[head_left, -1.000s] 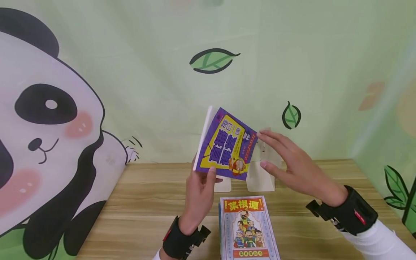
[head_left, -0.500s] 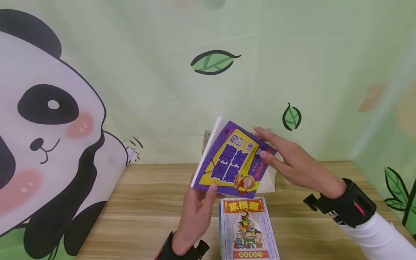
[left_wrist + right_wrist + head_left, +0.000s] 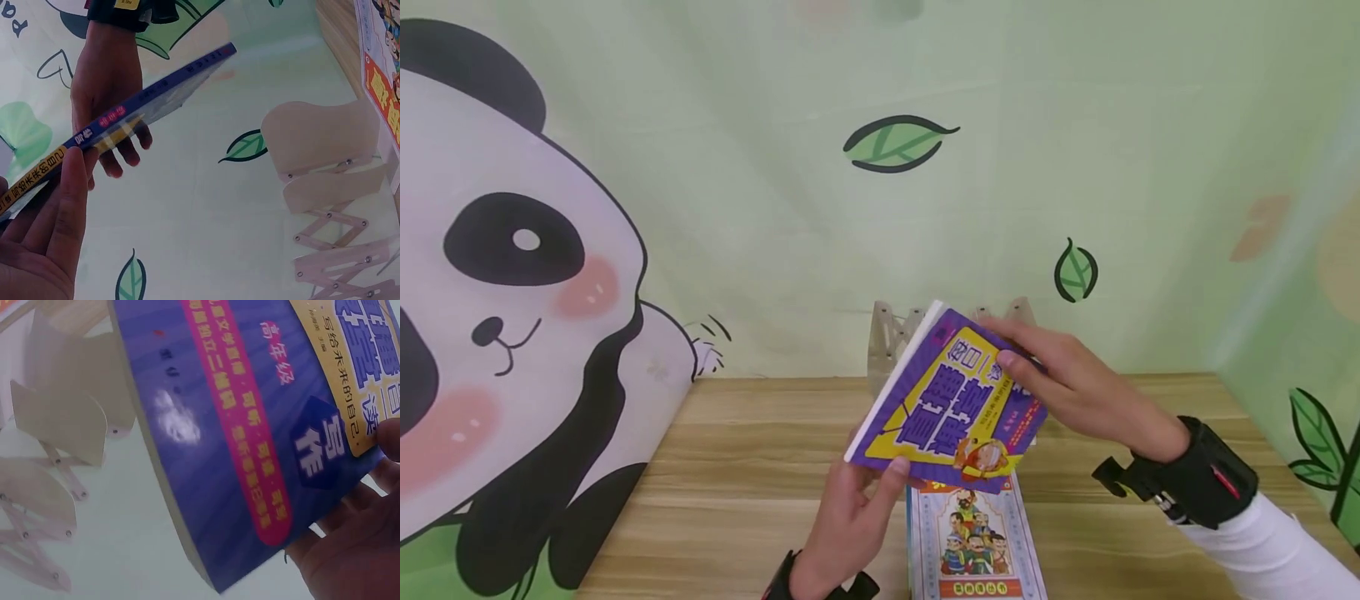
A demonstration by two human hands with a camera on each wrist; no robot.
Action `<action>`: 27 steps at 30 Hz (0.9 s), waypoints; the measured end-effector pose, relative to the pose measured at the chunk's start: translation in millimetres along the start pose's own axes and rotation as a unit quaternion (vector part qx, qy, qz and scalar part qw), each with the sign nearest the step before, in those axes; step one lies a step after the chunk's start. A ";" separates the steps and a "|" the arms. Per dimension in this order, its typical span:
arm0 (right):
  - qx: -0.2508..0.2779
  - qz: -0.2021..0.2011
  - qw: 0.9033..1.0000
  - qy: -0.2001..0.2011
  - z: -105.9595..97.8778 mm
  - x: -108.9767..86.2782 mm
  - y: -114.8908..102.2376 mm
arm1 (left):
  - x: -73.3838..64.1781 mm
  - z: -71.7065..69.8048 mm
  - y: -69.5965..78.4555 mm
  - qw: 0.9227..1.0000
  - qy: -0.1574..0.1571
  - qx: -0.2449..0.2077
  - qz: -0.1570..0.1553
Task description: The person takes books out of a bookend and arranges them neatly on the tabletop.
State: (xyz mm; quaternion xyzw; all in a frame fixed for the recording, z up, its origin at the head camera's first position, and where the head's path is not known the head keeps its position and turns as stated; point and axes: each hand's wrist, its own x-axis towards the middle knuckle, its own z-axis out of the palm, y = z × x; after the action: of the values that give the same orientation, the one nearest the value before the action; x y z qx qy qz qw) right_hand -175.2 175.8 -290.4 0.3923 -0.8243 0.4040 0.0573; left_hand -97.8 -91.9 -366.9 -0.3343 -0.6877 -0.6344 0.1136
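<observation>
A purple and yellow paperback book point(image 3: 936, 408) is held tilted above the table, its cover facing up. My left hand point(image 3: 853, 521) grips its lower left corner, thumb on the cover and fingers beneath. At the upper right edge my right hand point(image 3: 1078, 387) pinches the book, thumb on the front and fingers behind. The left wrist view shows the narrow spine point(image 3: 144, 97) edge-on between both hands. In the right wrist view the glossy cover point(image 3: 200, 425) fills much of the frame. Below lies a stack of comic-style books point(image 3: 976, 542), its top partly hidden by the held book.
Behind the book, a pale folding bookend point(image 3: 880, 346) with riveted crossed bars stands at the back of the wooden table point(image 3: 737, 467). A green cloth backdrop point(image 3: 760, 208) with a printed panda and leaves rises behind and at the sides.
The book has come down and slightly right, now overlapping the stack's top. The right hand has gone from straight fingers at its edge to pinching it. More of the folding bookend shows.
</observation>
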 end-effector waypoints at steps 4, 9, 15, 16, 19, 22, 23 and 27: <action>0.034 -0.004 0.999 0.011 5.2 -3.2 1.3 | -3.3 -1.0 -1.9 1.000 -0.005 -0.005 -0.014; 0.065 -0.015 0.997 0.046 14.0 -8.9 5.1 | -8.4 -2.2 -5.3 0.999 -0.015 -0.021 -0.033; 0.090 0.004 0.989 0.120 25.2 -20.1 5.9 | -11.4 0.1 -12.3 1.000 -0.008 0.000 -0.024; 0.095 0.015 0.986 0.135 26.9 -22.9 5.8 | -11.0 1.2 -13.9 0.999 -0.009 0.007 -0.036; 0.117 0.051 0.976 0.174 34.0 -31.6 6.8 | -11.1 3.8 -21.0 0.997 -0.014 0.035 -0.068; 0.134 0.081 0.967 0.200 44.4 -40.8 10.1 | -11.9 5.5 -27.1 0.995 -0.019 0.044 -0.089; 0.139 0.089 0.964 0.206 48.5 -43.9 11.8 | -12.5 6.0 -28.8 0.995 -0.020 0.043 -0.090; 0.149 0.125 0.956 0.219 63.8 -55.2 18.0 | -13.3 8.5 -32.4 0.993 -0.015 0.035 -0.111</action>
State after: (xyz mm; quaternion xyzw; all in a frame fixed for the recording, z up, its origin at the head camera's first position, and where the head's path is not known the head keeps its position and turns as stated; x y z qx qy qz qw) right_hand -135.6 170.2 -366.9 0.1919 -0.7644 0.6025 0.1263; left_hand -105.1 -87.1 -401.9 -0.2610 -0.7441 -0.6134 0.0434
